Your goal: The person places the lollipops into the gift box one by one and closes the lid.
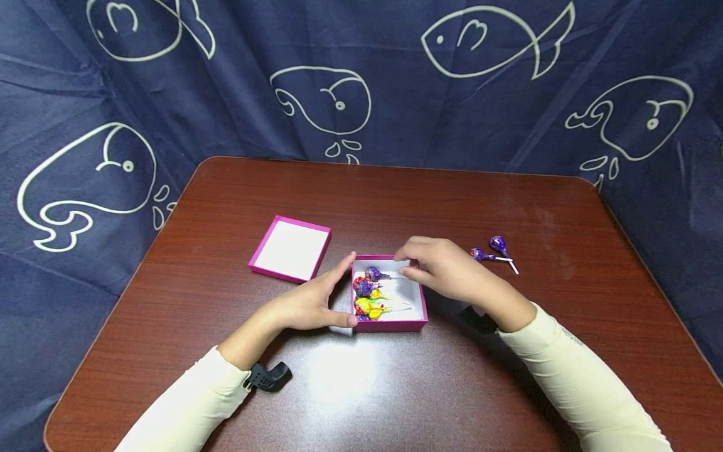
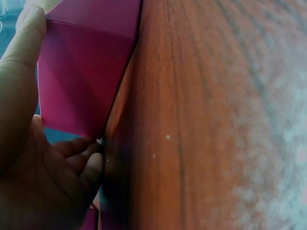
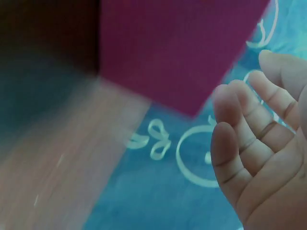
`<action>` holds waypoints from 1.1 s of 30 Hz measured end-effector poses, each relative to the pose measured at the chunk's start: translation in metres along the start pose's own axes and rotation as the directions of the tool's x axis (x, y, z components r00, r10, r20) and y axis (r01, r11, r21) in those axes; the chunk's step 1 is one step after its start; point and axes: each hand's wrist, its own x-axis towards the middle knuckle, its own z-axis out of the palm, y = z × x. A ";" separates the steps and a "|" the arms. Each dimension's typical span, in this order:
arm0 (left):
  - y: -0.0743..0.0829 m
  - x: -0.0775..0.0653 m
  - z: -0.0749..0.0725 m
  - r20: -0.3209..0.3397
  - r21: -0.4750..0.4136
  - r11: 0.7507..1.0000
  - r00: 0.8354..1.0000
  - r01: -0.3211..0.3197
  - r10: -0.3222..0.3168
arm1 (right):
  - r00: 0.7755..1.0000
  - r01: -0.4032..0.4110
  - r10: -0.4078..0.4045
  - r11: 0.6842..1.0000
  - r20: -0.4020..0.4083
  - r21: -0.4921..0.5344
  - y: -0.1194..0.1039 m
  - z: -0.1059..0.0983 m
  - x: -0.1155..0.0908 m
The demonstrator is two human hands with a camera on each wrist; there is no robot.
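A pink box with a white inside stands on the table, holding several wrapped lollipops along its left side, sticks pointing right. My left hand is at the box's left side, thumb at the near corner and index finger at the far corner. In the left wrist view the thumb lies against the pink box wall. Over the far right corner of the box hovers my right hand, fingers loosely bent. The right wrist view shows nothing between the right fingers. A purple lollipop lies just left of them.
Left of the box lies a pink lid, white inside facing up. To the right, two purple lollipops rest on the brown table, sticks crossing. A dark blue curtain with white fish and whale drawings hangs behind.
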 end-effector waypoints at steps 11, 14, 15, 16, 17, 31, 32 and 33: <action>0.003 -0.002 -0.001 0.003 -0.010 1.000 1.000 0.028 -0.028 | 0.979 -0.148 0.139 0.988 -0.150 -0.052 0.039 -0.036 -0.048; 0.002 -0.001 -0.001 0.003 -0.007 1.000 1.000 0.020 -0.020 | 0.966 -0.187 0.170 0.980 -0.193 -0.069 0.049 -0.043 -0.060; 0.002 -0.001 0.000 0.003 -0.006 1.000 1.000 0.017 -0.017 | 0.962 -0.203 0.185 0.977 -0.202 -0.072 0.053 -0.044 -0.063; 0.002 -0.001 0.000 0.002 -0.005 1.000 1.000 0.014 -0.014 | 0.957 -0.223 0.203 0.972 -0.208 -0.079 0.057 -0.045 -0.067; 0.002 -0.001 0.000 0.002 -0.003 1.000 1.000 0.014 -0.014 | 0.952 -0.243 0.220 0.966 -0.211 -0.087 0.061 -0.047 -0.070; 0.001 -0.001 0.001 0.002 0.003 1.000 1.000 0.018 -0.018 | 0.909 -0.395 0.365 0.909 -0.204 -0.135 0.103 -0.049 -0.097; 0.001 -0.001 0.001 0.002 0.004 1.000 1.000 0.016 -0.016 | 0.908 -0.398 0.368 0.907 -0.200 -0.139 0.107 -0.049 -0.098; 0.001 -0.001 0.001 0.001 0.005 1.000 1.000 0.016 -0.016 | 0.904 -0.410 0.380 0.901 -0.197 -0.142 0.110 -0.049 -0.099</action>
